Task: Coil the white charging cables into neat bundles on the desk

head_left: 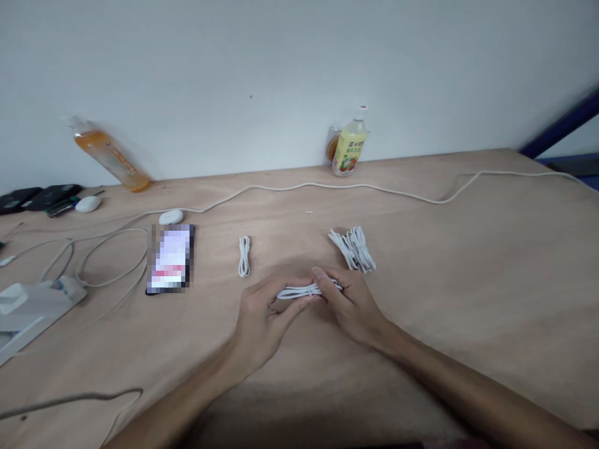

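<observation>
A person stands or sits at a wooden table [444, 268] against a pale wall [210, 75], and from where I am I see two bare hands meeting over it. Between them is a coiled white cable bundle [294, 292], tied near its middle and lying crosswise just above the wood; take it as the centre of a clock, with twelve towards the wall. The left hand [258, 312] curves around the bundle's nine o'clock end, finger and thumb narrowed along its two sides. The right hand [353, 304] grips the three o'clock end, thumb laid over the strands.

Near the left hand, at ten o'clock, lies a single white coil [244, 257], pointing away from the person. Just beyond the right hand, between one and two, several similar coils rest together in a pile [355, 249]. A tiny white scrap [309, 212] lies at twelve.

Farther off, a long pale cable [306, 185] snakes across the table's wall side. Behind it, between twelve and one, stands a bottle with a yellow label [350, 149]. Well away at ten, a bottle of orange drink [112, 159] stands close to the wall. A phone [171, 262], its lit screen blurred to blocks, lies between nine and ten, a rounded white case [171, 217] just past it. At nine, near the table's left side, sits a white box-like object [35, 312].
</observation>
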A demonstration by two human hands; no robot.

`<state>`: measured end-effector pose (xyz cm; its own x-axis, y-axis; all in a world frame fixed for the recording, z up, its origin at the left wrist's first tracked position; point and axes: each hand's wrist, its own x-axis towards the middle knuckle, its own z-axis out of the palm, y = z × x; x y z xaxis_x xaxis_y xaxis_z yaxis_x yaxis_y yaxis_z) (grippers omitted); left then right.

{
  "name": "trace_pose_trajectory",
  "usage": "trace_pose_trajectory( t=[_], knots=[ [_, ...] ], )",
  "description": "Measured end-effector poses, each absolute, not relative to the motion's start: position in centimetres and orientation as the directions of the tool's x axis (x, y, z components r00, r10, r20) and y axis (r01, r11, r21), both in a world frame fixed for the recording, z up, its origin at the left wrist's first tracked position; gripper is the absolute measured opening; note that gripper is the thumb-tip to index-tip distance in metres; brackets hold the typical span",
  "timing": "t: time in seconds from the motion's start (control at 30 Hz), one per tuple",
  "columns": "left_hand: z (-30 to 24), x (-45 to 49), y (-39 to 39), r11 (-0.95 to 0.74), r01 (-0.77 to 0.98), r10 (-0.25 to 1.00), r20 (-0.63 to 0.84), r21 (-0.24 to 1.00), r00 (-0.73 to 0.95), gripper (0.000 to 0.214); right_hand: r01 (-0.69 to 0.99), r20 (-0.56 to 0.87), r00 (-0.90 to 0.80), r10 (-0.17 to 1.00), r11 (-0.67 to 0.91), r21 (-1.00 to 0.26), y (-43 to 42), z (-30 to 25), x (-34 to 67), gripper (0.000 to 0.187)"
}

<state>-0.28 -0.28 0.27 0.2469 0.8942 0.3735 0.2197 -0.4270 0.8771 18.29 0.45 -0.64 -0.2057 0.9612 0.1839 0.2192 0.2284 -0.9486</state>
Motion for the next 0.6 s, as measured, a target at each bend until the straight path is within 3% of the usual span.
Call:
trace_pose_trajectory(
  t=[0.17,0.6],
  knots=[
    [0.18,-0.18,-0.05,-0.378,0.191,0.913,0.332,0.906,0.237,0.021,0.233,0.193,-0.184,0.964,0.233,-0.944,0.49,-0.48,18.39,0.048],
    [0.87,0.22,0.02,-0.134,0.064,0.974,0.119,0.989,0.193,0.018,0.277,0.266,-0.177,0.947,0.308,-0.91,0.66,-0.35,18.58,0.042]
  ],
)
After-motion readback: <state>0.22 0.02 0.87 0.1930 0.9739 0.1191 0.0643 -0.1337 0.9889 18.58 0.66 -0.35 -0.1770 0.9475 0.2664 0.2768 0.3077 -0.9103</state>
